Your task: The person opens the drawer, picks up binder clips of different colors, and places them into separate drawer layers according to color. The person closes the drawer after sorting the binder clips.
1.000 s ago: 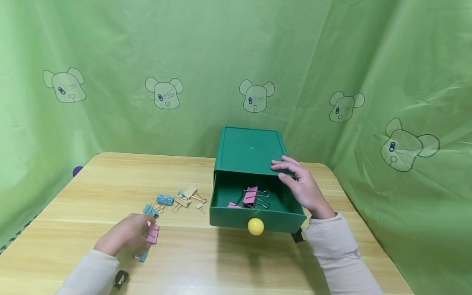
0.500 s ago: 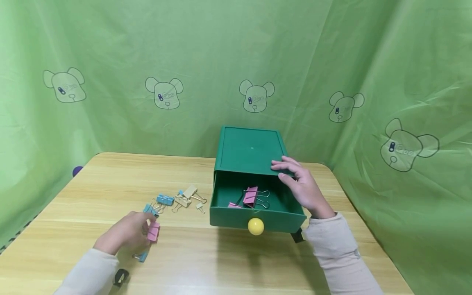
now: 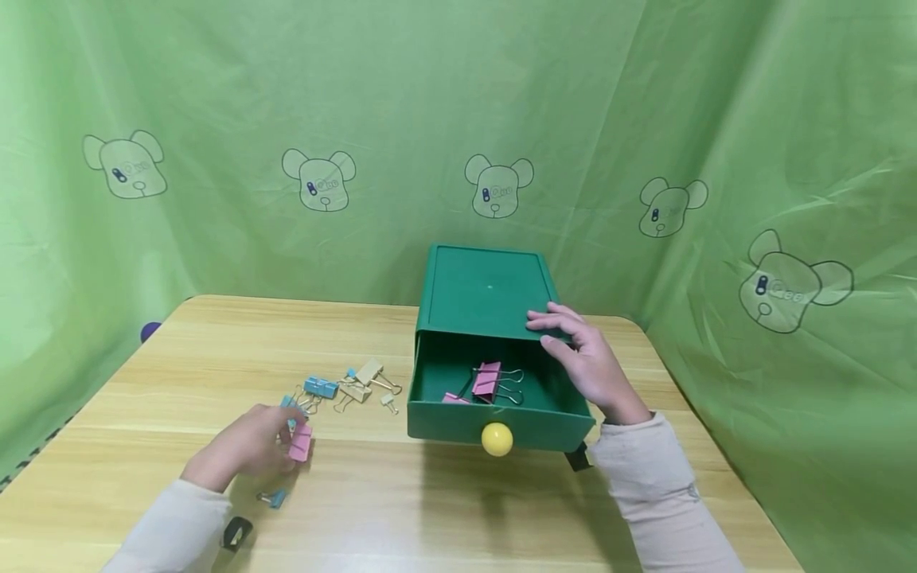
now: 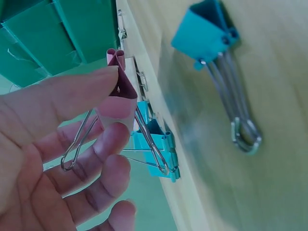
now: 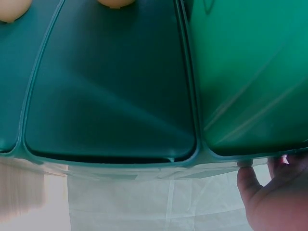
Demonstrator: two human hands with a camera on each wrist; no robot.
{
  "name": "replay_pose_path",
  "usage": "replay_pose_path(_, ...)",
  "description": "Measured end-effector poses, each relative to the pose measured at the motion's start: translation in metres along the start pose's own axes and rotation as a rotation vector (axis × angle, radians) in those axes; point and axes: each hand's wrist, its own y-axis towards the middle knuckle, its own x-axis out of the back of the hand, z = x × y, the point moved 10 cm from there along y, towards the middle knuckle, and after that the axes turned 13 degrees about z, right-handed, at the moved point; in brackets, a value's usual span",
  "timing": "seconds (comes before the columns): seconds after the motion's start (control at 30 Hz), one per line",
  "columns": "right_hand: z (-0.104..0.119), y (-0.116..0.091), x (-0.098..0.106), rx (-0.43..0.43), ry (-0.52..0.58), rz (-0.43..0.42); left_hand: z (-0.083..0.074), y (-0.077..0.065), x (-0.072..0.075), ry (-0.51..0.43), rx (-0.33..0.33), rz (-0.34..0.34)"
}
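Note:
My left hand [image 3: 251, 446] pinches a pink binder clip [image 3: 301, 442] between thumb and fingers. In the left wrist view the clip [image 4: 115, 108] has its wire handles pointing away from the thumb. A blue binder clip [image 3: 292, 402] lies just beyond that hand, and a smaller blue clip [image 3: 273, 499] lies on the near side. My right hand [image 3: 583, 362] rests with extended fingers on the top right front edge of a green drawer cabinet [image 3: 487, 290]. Its top drawer [image 3: 458, 422] is pulled out and holds pink binder clips [image 3: 489, 380]. In the right wrist view the hand [image 5: 279, 192] is partly cut off.
Another blue clip [image 3: 321, 387] and several beige clips [image 3: 370, 372] lie on the wooden table [image 3: 344, 517] left of the cabinet. A yellow knob [image 3: 497, 439] sticks out from the drawer front. A green curtain [image 3: 401, 95] encloses the table.
My left hand and the pink clip have shifted slightly away from me and to the right, uncovering more of the small blue clip. The right hand and drawer have stayed put.

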Motion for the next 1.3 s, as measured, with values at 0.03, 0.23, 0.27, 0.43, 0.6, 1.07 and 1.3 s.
replay_pose_path(0.03,0.0,0.0,0.0,0.001,0.0,-0.001,-0.001,0.0,0.001,0.002,-0.002,-0.002)
replay_pose_path(0.23,0.0,-0.001,0.0,0.004,-0.001,-0.003,-0.004,0.0,0.004,0.013,0.002,-0.015)
replay_pose_path(0.27,0.0,-0.001,0.0,0.004,-0.001,-0.003,-0.005,0.0,0.004,0.018,0.0,-0.016)
replay_pose_path(0.43,0.0,-0.001,-0.001,0.0,0.002,-0.001,-0.011,-0.001,0.008,0.031,-0.023,-0.018)
replay_pose_path(0.6,0.0,-0.002,-0.001,-0.001,0.0,-0.002,-0.017,-0.002,0.011,0.034,-0.043,-0.029)
replay_pose_path(1.07,0.001,-0.002,-0.001,-0.001,-0.005,-0.002,-0.029,-0.003,0.018,0.02,-0.066,-0.043)
replay_pose_path(1.3,0.003,-0.001,0.0,0.013,-0.003,-0.004,-0.033,-0.004,0.021,0.04,-0.076,-0.05)
